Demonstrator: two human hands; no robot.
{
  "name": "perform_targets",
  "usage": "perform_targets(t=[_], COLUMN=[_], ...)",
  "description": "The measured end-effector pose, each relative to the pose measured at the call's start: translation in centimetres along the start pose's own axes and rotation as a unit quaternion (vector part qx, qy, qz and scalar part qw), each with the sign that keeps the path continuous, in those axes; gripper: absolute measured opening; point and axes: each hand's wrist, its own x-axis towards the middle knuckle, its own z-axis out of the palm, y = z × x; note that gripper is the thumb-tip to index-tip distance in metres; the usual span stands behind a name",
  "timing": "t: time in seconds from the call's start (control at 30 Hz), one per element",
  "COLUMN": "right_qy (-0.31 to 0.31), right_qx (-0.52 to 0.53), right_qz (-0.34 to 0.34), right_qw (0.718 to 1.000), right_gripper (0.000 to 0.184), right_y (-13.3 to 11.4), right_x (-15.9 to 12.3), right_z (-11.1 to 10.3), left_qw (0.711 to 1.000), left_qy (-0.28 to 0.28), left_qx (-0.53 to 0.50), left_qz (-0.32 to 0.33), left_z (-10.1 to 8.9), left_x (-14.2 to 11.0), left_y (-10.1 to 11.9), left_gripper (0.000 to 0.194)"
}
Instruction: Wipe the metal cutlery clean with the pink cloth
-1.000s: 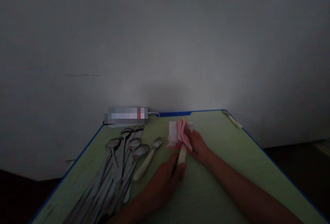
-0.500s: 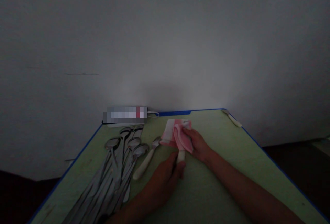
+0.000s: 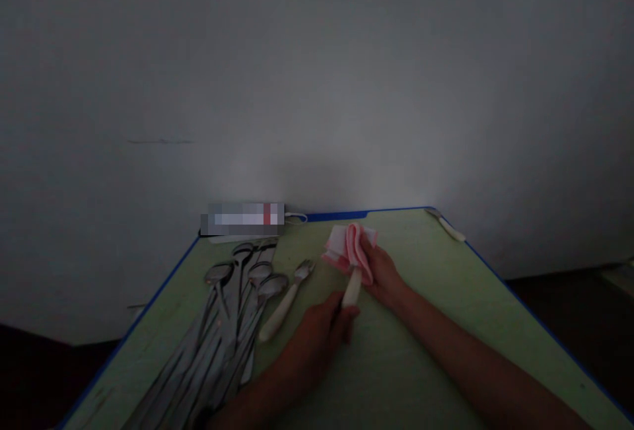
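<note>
My left hand (image 3: 329,324) is closed around the white handle (image 3: 352,290) of a piece of cutlery. Its head is covered by a pink-and-white cloth (image 3: 341,245), so I cannot tell what kind it is. Fingers of my right hand (image 3: 384,271) pinch that cloth around the covered end. Just left of my hands, a fork (image 3: 290,298) with a white handle lies on the green table, tines pointing away from me. Beyond it, several metal spoons (image 3: 270,285) and other long cutlery lie in an overlapping heap, partly hidden by my left forearm.
At the table's far right corner lies another white-handled piece of cutlery (image 3: 448,226). A blurred-out box-like object (image 3: 242,220) with a white cord (image 3: 297,218) stands at the back left. A grey wall (image 3: 317,86) rises behind the blue-edged green table (image 3: 411,364).
The cloth swung left and lower, then back upright, as my right hand worked it around the cutlery's end. More of the white handle now shows. The cutlery on the table stayed put.
</note>
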Motion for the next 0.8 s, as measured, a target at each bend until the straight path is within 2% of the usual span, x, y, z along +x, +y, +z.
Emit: perform_targets(t=[0.13,0.3,0.4,0.5,0.57,0.67,0.8], right_qy=[-0.017,-0.024,-0.039,-0.003,0.02,0.032,0.012], right_qx=[-0.012,-0.073,-0.114,-0.157,-0.166,-0.115,-0.025], right_qz=[0.038,0.047,-0.02,-0.105,-0.121,-0.094,-0.018], right_qw=[0.999,0.996,0.993,0.982,0.979,0.988,0.999], right_gripper=[0.035,0.03,0.029,0.028,0.027,0.03,0.031], right_y=[-0.12,-0.12,0.06,0.34,0.49,0.6,0.66], right_x=[-0.71,-0.94,-0.84,-0.77,-0.73,-0.69,-1.1], right_z=[0.11,0.13,0.3,0.22,0.05,-0.02,0.63], left_qw=[1.0,1.0,1.0,0.998,0.995,0.994,0.998], left_qy=[0.017,0.02,0.004,-0.003,0.0,0.003,0.008], left_qx=[-0.015,-0.006,0.016,0.059,0.086,0.094,0.047], left_qz=[0.0,0.011,0.019,0.031,0.046,0.057,0.042], left_z=[0.13,0.39,0.29,0.17,0.2,0.37,0.52], left_x=[0.22,-0.09,-0.22,-0.34,-0.43,-0.44,-0.16], left_y=[-0.11,-0.04,0.05,-0.02,-0.15,-0.34,-0.57], left_gripper=[0.03,0.032,0.034,0.036,0.035,0.033,0.031])
